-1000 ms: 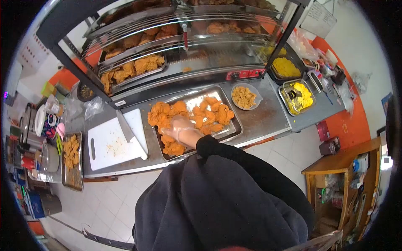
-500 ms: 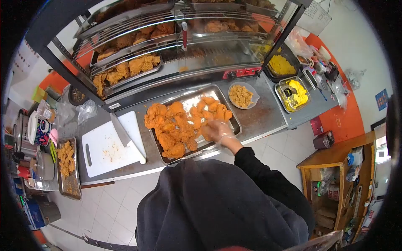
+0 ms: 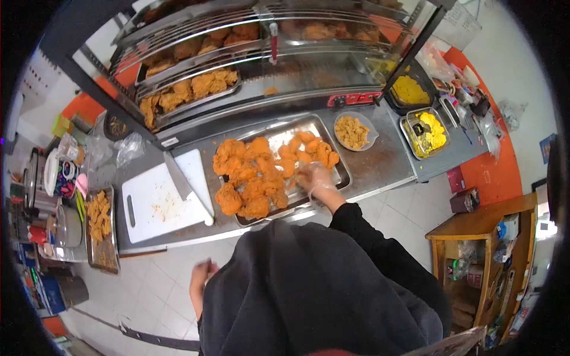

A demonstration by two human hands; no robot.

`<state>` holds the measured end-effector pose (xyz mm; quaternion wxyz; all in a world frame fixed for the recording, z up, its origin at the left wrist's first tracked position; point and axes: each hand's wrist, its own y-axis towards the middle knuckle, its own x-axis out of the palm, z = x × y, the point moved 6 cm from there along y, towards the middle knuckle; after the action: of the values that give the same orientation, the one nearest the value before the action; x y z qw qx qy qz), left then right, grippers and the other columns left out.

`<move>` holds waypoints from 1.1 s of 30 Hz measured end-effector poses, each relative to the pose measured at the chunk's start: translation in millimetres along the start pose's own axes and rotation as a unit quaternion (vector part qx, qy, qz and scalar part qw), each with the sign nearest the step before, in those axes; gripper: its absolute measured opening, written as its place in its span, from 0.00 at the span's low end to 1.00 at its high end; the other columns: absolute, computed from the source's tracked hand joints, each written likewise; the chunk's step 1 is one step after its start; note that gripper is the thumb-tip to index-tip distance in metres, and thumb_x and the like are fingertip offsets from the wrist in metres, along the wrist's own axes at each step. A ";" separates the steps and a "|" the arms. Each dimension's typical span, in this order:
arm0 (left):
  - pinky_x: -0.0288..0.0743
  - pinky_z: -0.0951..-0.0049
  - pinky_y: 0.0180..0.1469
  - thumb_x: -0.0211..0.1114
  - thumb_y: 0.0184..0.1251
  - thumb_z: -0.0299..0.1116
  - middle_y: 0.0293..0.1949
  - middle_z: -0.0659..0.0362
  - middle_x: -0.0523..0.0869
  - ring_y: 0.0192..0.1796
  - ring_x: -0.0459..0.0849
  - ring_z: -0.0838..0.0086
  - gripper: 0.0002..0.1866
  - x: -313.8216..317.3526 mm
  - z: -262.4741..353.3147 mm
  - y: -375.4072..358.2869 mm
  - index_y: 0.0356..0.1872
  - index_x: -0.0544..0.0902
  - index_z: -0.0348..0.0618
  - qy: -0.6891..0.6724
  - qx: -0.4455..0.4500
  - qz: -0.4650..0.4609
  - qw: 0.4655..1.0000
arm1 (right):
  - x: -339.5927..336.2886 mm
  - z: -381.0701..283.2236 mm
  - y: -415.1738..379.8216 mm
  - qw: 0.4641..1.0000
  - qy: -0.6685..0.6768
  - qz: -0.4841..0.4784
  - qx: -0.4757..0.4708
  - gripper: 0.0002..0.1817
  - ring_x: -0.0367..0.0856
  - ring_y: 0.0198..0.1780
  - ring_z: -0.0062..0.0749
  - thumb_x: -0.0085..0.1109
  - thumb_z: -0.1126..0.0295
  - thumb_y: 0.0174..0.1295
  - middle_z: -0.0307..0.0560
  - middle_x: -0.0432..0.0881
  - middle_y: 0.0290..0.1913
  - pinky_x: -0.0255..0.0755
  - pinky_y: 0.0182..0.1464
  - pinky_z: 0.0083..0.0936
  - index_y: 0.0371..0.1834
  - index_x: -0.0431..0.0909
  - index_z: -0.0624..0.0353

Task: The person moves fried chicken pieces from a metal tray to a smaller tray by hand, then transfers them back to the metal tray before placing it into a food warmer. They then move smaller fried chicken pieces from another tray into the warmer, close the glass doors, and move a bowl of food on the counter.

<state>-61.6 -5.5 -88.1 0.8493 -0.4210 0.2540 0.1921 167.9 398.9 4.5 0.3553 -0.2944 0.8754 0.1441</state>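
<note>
A metal tray (image 3: 325,127) on the counter holds a heap of orange-brown fried chicken pieces (image 3: 249,172). My right hand (image 3: 317,180), in a clear plastic glove, reaches into the right side of this tray. Its fingers curl down at a piece of fried chicken near the front edge, and the fingertips are partly hidden. Well below the counter, beside my body, is my left hand (image 3: 203,273); it touches nothing I can see, and blur hides its fingers.
Left of the tray, a knife (image 3: 181,181) lies across a white cutting board (image 3: 142,207). A narrow tray (image 3: 107,258) with fried pieces sits farther left. Right are a bowl (image 3: 373,137) of crumbs and a container (image 3: 424,139) of yellow food. A glass warmer (image 3: 285,74) stands behind.
My left hand has come into view at the lower left. My right hand stays at the same part of the chicken tray. The whole view has shifted slightly.
</note>
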 end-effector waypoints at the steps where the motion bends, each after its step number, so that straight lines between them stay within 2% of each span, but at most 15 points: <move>1: 0.73 0.66 0.41 0.54 0.59 0.39 0.33 0.52 0.82 0.35 0.80 0.67 0.15 -10.4 40.2 -6.6 0.38 0.78 0.36 -0.119 0.057 0.006 0.991 | -4.6 -13.2 1.7 1.000 -0.001 -0.010 -0.003 0.13 0.75 0.35 0.48 0.60 0.69 0.47 0.56 0.76 0.27 0.69 0.39 0.36 0.34 0.76 0.64; 2: 0.72 0.75 0.31 0.51 0.63 0.38 0.31 0.57 0.83 0.31 0.80 0.74 0.15 -12.7 54.8 8.2 0.37 0.78 0.36 -0.297 -0.015 0.020 0.954 | -18.0 -39.2 4.7 1.000 -0.028 0.002 -0.004 0.14 0.75 0.36 0.49 0.59 0.68 0.48 0.56 0.76 0.27 0.68 0.38 0.37 0.37 0.76 0.63; 4: 0.71 0.77 0.31 0.52 0.65 0.40 0.30 0.57 0.82 0.31 0.80 0.76 0.15 -21.0 95.3 22.8 0.38 0.78 0.37 -0.349 0.047 0.099 0.931 | -24.0 -84.5 11.1 0.994 -0.052 0.049 -0.082 0.17 0.74 0.37 0.50 0.54 0.63 0.53 0.58 0.76 0.30 0.67 0.37 0.39 0.42 0.73 0.64; 8: 0.70 0.78 0.31 0.54 0.64 0.39 0.31 0.58 0.81 0.32 0.79 0.78 0.14 -28.2 104.8 38.6 0.37 0.78 0.38 -0.389 0.079 0.160 0.904 | 42.4 -202.6 -11.7 0.943 -0.019 -0.086 -0.320 0.19 0.77 0.37 0.44 0.56 0.60 0.50 0.56 0.75 0.36 0.72 0.39 0.38 0.39 0.72 0.62; 9: 0.69 0.78 0.31 0.54 0.64 0.39 0.31 0.58 0.81 0.32 0.79 0.78 0.13 -32.0 95.7 37.3 0.37 0.78 0.38 -0.359 0.063 0.188 0.912 | 75.8 -209.5 -20.2 0.912 -0.061 -0.161 -0.373 0.23 0.75 0.41 0.49 0.56 0.55 0.50 0.57 0.76 0.39 0.70 0.42 0.40 0.46 0.73 0.58; 10: 0.68 0.79 0.31 0.54 0.64 0.39 0.32 0.59 0.81 0.33 0.79 0.78 0.13 -33.9 87.2 34.6 0.36 0.78 0.39 -0.327 0.047 0.215 0.919 | 98.9 -220.0 -23.6 0.888 -0.117 -0.283 -0.343 0.22 0.75 0.43 0.49 0.58 0.57 0.48 0.59 0.75 0.39 0.71 0.40 0.39 0.42 0.74 0.62; 11: 0.68 0.79 0.31 0.54 0.64 0.39 0.32 0.59 0.81 0.33 0.79 0.78 0.13 -30.8 80.0 32.1 0.36 0.78 0.39 -0.325 0.049 0.214 0.920 | 123.8 -222.0 -24.4 0.890 -0.116 -0.280 -0.342 0.22 0.75 0.43 0.49 0.58 0.57 0.48 0.59 0.75 0.39 0.71 0.40 0.39 0.42 0.74 0.62; 13: 0.67 0.80 0.31 0.54 0.64 0.38 0.32 0.59 0.81 0.32 0.79 0.78 0.12 -33.2 59.9 22.2 0.35 0.77 0.39 -0.351 0.059 0.259 0.898 | 190.6 -189.6 -19.0 0.859 -0.360 -0.230 -0.280 0.17 0.75 0.44 0.47 0.60 0.62 0.46 0.57 0.75 0.39 0.72 0.39 0.38 0.38 0.77 0.60; 16: 0.67 0.80 0.31 0.54 0.64 0.37 0.31 0.60 0.81 0.32 0.78 0.79 0.10 -25.2 43.3 -0.9 0.35 0.77 0.40 -0.362 0.027 0.268 0.892 | 221.0 -170.1 -7.6 0.927 -0.249 -0.175 -0.220 0.15 0.75 0.45 0.46 0.61 0.67 0.44 0.52 0.76 0.38 0.72 0.40 0.36 0.37 0.78 0.59; 20: 0.69 0.77 0.32 0.56 0.62 0.39 0.33 0.59 0.81 0.34 0.80 0.75 0.12 0.8 -4.1 2.0 0.39 0.76 0.42 -0.404 0.005 0.237 0.884 | 150.7 -187.6 5.5 0.920 -0.164 -0.296 -0.197 0.17 0.76 0.46 0.45 0.56 0.65 0.49 0.53 0.75 0.45 0.72 0.45 0.36 0.43 0.76 0.59; 23: 0.69 0.76 0.33 0.56 0.62 0.39 0.34 0.59 0.81 0.35 0.80 0.74 0.12 2.0 -4.5 -4.4 0.39 0.76 0.43 -0.416 0.017 0.242 0.877 | 116.0 -189.0 4.9 0.925 -0.041 -0.268 -0.268 0.20 0.71 0.53 0.44 0.55 0.64 0.50 0.55 0.71 0.53 0.67 0.52 0.37 0.48 0.73 0.57; 25: 0.69 0.76 0.34 0.57 0.61 0.39 0.34 0.59 0.81 0.35 0.80 0.75 0.11 2.0 -6.0 -3.3 0.39 0.76 0.43 -0.422 0.016 0.241 0.874 | 82.2 -172.3 5.6 0.959 0.035 -0.048 -0.278 0.22 0.63 0.61 0.43 0.54 0.64 0.51 0.56 0.63 0.60 0.62 0.57 0.33 0.52 0.71 0.53; 26: 0.69 0.76 0.34 0.57 0.61 0.38 0.35 0.59 0.81 0.35 0.80 0.75 0.11 2.0 -5.2 -2.6 0.39 0.76 0.44 -0.426 0.016 0.239 0.873 | 82.2 -166.9 7.4 0.962 -0.081 -0.147 -0.216 0.26 0.66 0.56 0.49 0.59 0.58 0.47 0.53 0.61 0.62 0.63 0.56 0.31 0.50 0.72 0.55; 31: 0.68 0.76 0.34 0.57 0.61 0.38 0.34 0.60 0.81 0.34 0.79 0.77 0.10 -3.1 6.8 0.9 0.39 0.76 0.45 -0.407 0.034 0.216 0.887 | 61.5 -159.9 -4.2 0.918 -0.222 -0.089 -0.316 0.23 0.70 0.53 0.45 0.51 0.63 0.53 0.51 0.65 0.59 0.67 0.51 0.33 0.54 0.69 0.53; 33: 0.68 0.77 0.34 0.57 0.61 0.38 0.34 0.60 0.81 0.34 0.79 0.77 0.09 -6.8 10.6 0.1 0.38 0.76 0.45 -0.401 0.040 0.217 0.889 | 32.3 -145.2 9.6 0.968 -0.063 -0.034 -0.241 0.16 0.72 0.46 0.49 0.51 0.62 0.52 0.54 0.74 0.45 0.66 0.46 0.38 0.42 0.74 0.56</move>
<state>-64.2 2.4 -78.6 0.8323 -0.2085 -0.0154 0.5134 65.4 326.1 84.7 0.3328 -0.3909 0.7806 0.3566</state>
